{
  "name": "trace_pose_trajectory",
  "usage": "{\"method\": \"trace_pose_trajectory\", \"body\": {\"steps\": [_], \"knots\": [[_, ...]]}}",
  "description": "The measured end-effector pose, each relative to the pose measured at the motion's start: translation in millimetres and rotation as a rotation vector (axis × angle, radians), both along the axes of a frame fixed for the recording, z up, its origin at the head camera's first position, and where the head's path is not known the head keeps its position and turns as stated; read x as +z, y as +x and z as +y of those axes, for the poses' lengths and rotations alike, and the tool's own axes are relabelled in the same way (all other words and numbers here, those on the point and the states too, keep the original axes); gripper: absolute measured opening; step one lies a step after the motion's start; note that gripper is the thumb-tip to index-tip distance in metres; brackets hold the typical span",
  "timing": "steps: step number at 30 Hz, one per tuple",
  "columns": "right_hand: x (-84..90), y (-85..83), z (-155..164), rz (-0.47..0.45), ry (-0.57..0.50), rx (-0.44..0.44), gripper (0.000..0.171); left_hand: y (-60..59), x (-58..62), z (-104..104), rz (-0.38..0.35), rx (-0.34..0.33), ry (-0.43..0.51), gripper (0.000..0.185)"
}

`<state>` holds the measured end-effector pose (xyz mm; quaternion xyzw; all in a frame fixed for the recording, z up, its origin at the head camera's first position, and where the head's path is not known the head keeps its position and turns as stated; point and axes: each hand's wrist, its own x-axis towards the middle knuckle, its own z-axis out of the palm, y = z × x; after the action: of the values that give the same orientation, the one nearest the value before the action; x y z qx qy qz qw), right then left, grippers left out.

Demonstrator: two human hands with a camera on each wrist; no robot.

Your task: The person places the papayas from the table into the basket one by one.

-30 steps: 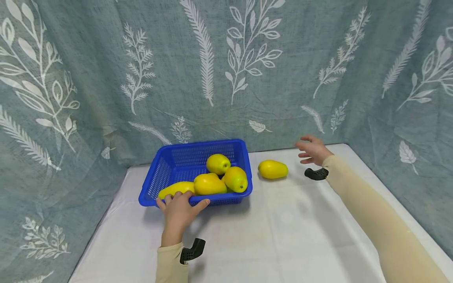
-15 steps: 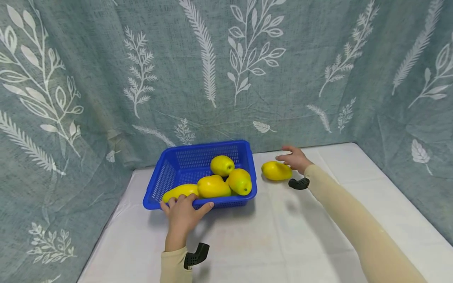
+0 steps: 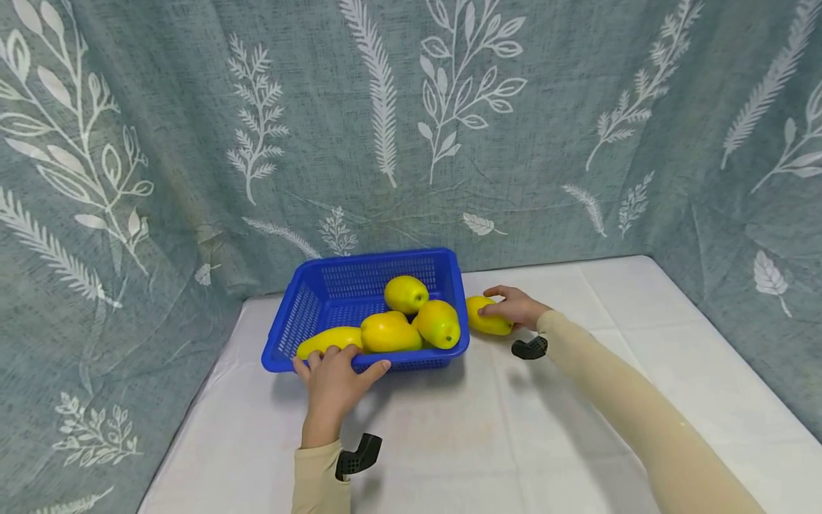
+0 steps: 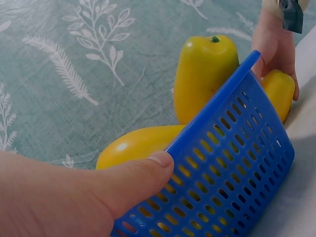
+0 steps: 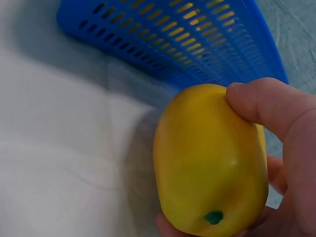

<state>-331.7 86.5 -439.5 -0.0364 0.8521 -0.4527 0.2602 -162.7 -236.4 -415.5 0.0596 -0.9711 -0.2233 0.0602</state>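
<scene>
A blue plastic basket (image 3: 369, 362) with slotted walls stands on the table and holds several yellow papayas (image 3: 390, 332). At the near rim my left hand (image 3: 334, 389) grips the basket, fingers over the edge and thumb (image 4: 143, 173) along the outside. Beside the basket's right wall, my right hand (image 3: 516, 308) holds another papaya (image 5: 210, 158) between thumb and fingers. Its green stem end faces the right wrist camera, and the basket wall is right behind it. Part of this fruit is hidden by the hand.
A white cloth (image 3: 437, 442) covers the table. Grey-green curtains (image 3: 359, 128) with white leaf prints hang close behind it and along both sides. Each wrist carries a small black device (image 3: 359, 457).
My right hand has come left and down onto the loose papaya, taken hold of it, and moved it slightly left toward the basket. The left hand stays on the rim.
</scene>
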Motion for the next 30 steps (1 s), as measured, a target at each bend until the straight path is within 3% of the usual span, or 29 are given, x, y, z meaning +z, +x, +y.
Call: {"method": "trace_pose_trajectory", "body": {"steps": [9, 17, 22, 26, 30], "knots": [[11.0, 4.5, 4.7, -0.010, -0.060, -0.059, 0.071, -0.6, 0.4, 1.8, 0.009, -0.011, 0.012, 0.059], [69.1, -8.0, 9.8, 0.008, -0.208, -0.112, 0.075, 0.3, 0.9, -0.5, 0.018, -0.012, 0.010, 0.059], [102.0, -12.5, -1.2, 0.075, -0.256, -0.111, 0.075, -0.1, 1.5, -2.1, 0.032, -0.012, 0.008, 0.059], [115.6, -10.2, -17.4, 0.096, -0.274, -0.122, 0.073, -0.4, 1.3, -1.9, 0.026, -0.006, 0.007, 0.061], [117.5, -7.0, -34.8, 0.086, -0.296, -0.143, 0.070, -0.6, 1.7, 0.6, 0.006, -0.006, 0.000, 0.062]]}}
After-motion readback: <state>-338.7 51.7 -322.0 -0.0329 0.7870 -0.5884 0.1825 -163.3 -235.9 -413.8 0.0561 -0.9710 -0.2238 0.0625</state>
